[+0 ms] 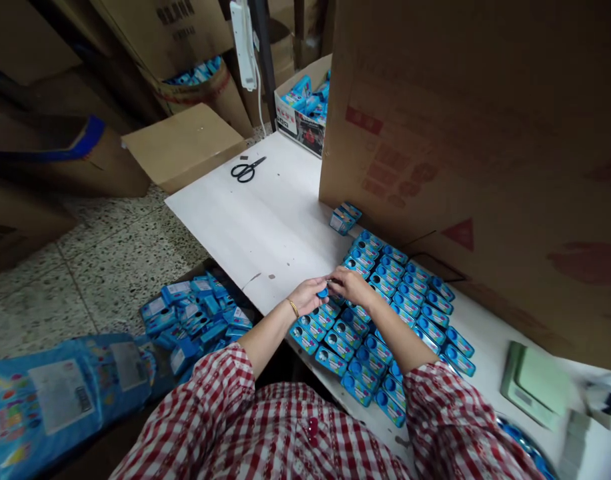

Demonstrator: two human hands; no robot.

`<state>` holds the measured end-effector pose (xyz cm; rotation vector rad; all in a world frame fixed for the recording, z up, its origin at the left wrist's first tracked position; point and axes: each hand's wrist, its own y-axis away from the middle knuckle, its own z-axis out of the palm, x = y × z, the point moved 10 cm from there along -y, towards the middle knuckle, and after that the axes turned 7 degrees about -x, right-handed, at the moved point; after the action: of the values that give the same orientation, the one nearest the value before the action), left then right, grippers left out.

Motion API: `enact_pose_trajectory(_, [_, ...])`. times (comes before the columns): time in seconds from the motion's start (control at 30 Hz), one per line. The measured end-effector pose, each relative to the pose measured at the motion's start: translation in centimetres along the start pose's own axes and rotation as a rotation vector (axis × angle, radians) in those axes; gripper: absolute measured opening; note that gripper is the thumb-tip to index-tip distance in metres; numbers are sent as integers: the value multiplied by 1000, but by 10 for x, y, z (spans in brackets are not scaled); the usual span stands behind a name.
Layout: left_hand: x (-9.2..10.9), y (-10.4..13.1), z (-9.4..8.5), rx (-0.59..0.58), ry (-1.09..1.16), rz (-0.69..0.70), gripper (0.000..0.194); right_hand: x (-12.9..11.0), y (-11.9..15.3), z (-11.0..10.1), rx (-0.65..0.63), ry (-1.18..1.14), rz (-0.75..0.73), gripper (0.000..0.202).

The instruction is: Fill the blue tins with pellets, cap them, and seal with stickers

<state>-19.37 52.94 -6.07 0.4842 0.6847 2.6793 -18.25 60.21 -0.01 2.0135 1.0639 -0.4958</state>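
Observation:
My left hand (308, 297), with a gold bangle at its wrist, has its fingers closed on a small round blue cap (322, 293). Against it, my right hand (351, 285) has its fingers pinched together near the cap; what they hold is too small to make out. Both hands are above the near left part of rows of small blue boxes (405, 303) laid flat on the white table (280, 220). Some boxes show round blue caps, others dark round openings.
Scissors (246, 171) lie near the table's far edge. A large carton (460, 153) stands along the right side, a green scale (535, 383) at the right. Blue boxes (200, 310) fill a container at lower left, beside a blue printed bag (60, 400).

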Motion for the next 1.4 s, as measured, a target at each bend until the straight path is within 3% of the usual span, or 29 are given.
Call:
enact_pose_trajectory(0.1, [0, 5, -2, 13, 44, 1, 23, 39, -1, -22, 109, -54, 150, 22])
enact_pose_trajectory(0.27, [11, 18, -14, 33, 94, 75, 27, 116, -7, -95, 337, 153, 613, 25])
enact_pose_trajectory(0.37, [16, 28, -21, 61, 96, 95, 30, 142, -25, -111, 229, 298, 811, 28])
enact_pose_trajectory(0.57, [31, 38, -28, 136, 37, 134, 35, 166, -48, -107, 64, 266, 944, 39])
enact_pose_trajectory(0.73, [33, 42, -35, 203, 17, 140, 28, 158, -43, -113, 53, 285, 967, 46])
enact_pose_trajectory(0.83, [31, 39, -37, 216, 39, 146, 23, 116, -28, -104, 231, 330, 826, 40])
enact_pose_trajectory(0.9, [25, 34, -35, 221, 75, 128, 21, 68, -18, -77, 328, 280, 540, 32])
enact_pose_trajectory(0.93, [21, 30, -33, 222, 98, 121, 20, 39, -16, -52, 290, 218, 337, 31])
enact_pose_trajectory(0.97, [16, 26, -30, 223, 121, 115, 20, 18, -9, -27, 229, 186, 236, 27])
enact_pose_trajectory(1.03, [3, 18, -22, 217, 157, 96, 22, -11, 7, 13, 161, 126, 121, 20])
enact_pose_trajectory(1.1, [-11, 11, -13, 213, 167, 78, 22, -21, 22, 33, 165, 59, 85, 20])
enact_pose_trajectory(1.17, [-22, 7, -6, 214, 149, 74, 17, -14, 37, 33, 214, -6, 95, 22])
enact_pose_trajectory(1.27, [-30, 5, 3, 194, 96, 71, 10, 23, 59, 8, 314, -94, 193, 20])
enact_pose_trajectory(1.4, [-32, 7, 7, 188, 42, 28, 15, 96, 88, -41, 458, -4, 550, 15])
